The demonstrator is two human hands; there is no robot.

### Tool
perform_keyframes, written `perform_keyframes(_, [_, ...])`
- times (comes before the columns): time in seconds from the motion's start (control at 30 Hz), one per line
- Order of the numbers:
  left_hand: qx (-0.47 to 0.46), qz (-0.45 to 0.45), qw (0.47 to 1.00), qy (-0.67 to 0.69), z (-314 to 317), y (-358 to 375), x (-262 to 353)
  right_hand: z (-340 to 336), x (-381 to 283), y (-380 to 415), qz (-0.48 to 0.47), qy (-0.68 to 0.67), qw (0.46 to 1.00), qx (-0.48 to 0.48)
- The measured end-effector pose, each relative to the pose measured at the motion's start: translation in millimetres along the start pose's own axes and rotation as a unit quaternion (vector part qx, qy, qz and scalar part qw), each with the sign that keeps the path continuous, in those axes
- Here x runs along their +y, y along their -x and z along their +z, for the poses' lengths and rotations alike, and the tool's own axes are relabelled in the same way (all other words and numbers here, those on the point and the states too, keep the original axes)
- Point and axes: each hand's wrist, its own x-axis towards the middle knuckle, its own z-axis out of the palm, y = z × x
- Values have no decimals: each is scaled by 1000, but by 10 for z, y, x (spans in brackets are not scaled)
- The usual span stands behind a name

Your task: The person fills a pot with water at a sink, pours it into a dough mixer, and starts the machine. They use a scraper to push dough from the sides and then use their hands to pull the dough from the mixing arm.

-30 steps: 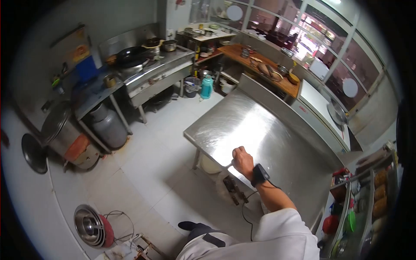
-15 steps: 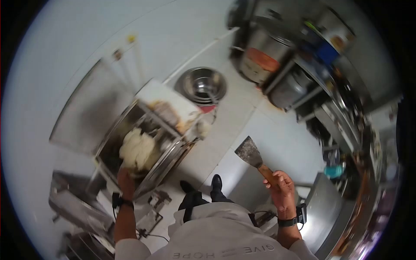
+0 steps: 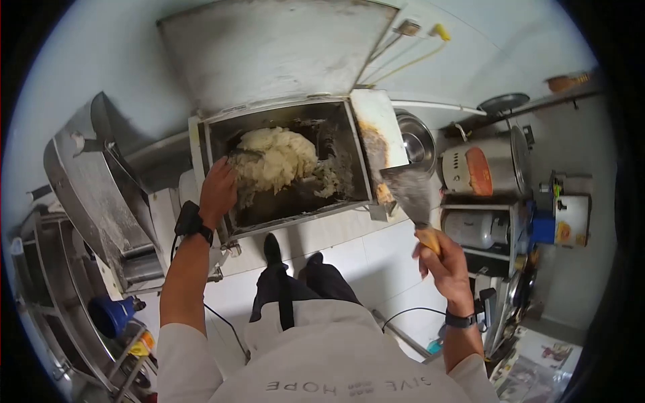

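A pale, lumpy mass of dough (image 3: pixel 279 158) lies in an open metal mixing trough (image 3: pixel 366 164); smaller scraps cling to the inside on its right. My left hand (image 3: pixel 219 190) reaches over the trough's left wall, its fingers loosely extended beside the dough. Part of a dark metal mixer arm shows against the dough near those fingertips. In my right hand (image 3: pixel 443 267) is a scraper (image 3: pixel 411 191), gripped by its wooden handle. Its broad, stained blade points up and left, outside the trough's right end.
The trough's metal lid (image 3: pixel 275 54) stands raised against the wall. Stacked steel bowls (image 3: pixel 415 142) sit to the right, near a large steel pot (image 3: pixel 463 169). A sheet-metal machine (image 3: pixel 101 188) stands at left. A black cable (image 3: pixel 228 326) crosses the tiled floor near my legs.
My view has turned left, bringing the trough to the centre in front of me. My right hand has carried the scraper nearer the trough. My left hand stays at the trough's left side.
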Motion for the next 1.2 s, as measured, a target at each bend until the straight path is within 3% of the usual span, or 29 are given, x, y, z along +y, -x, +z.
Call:
perform_keyframes(0.07, [2,-7,1000,-3,-5,-42,-72,92,-79,-406,-80,276,958,-17])
perform_keyframes(0.1, [-1,2,1000,-10,-37,-60,-61,56,-61,-637,-220,375,900,-42])
perform_keyframes(0.27, [39,-91,994,-52,-107,-167,59,192,-47,-1541,-147,525,829,-129])
perform_keyframes(0.33, [37,-121,991,-45,-73,-158,49,244,78,-1918,-145,591,750,-260])
perform_keyframes(0.4, [38,-137,988,-52,-69,-160,37,285,295,-2221,-141,609,719,-304])
perform_keyframes(0.47, [24,-151,987,-56,-63,-170,20,277,468,-2452,-190,672,625,-350])
perform_keyframes(0.5, [16,-158,986,-57,-57,-176,19,312,456,-2543,-203,670,606,-377])
perform_keyframes(0.63, [6,-171,984,-54,-54,-212,-9,291,621,-2913,-231,631,589,-449])
perform_keyframes(0.73, [3,-174,984,-50,-51,-187,-30,423,702,-3201,-219,636,543,-503])
perform_keyframes(0.8, [-1,-176,982,-60,-56,-187,-21,516,1200,-3396,-310,606,483,-550])
perform_keyframes(0.87, [1,-180,981,-66,-59,-201,-10,701,2072,-3509,-176,672,478,-537])
perform_keyframes(1.1, [39,-170,983,-57,-79,-198,-15,1014,1660,-3734,-113,686,423,-581])
perform_keyframes(1.17, [44,-169,983,-54,-61,-190,-26,808,1159,-3513,-174,686,490,-509])
perform_keyframes(1.2, [47,-169,983,-53,-59,-177,-36,728,1102,-3440,-177,687,487,-510])
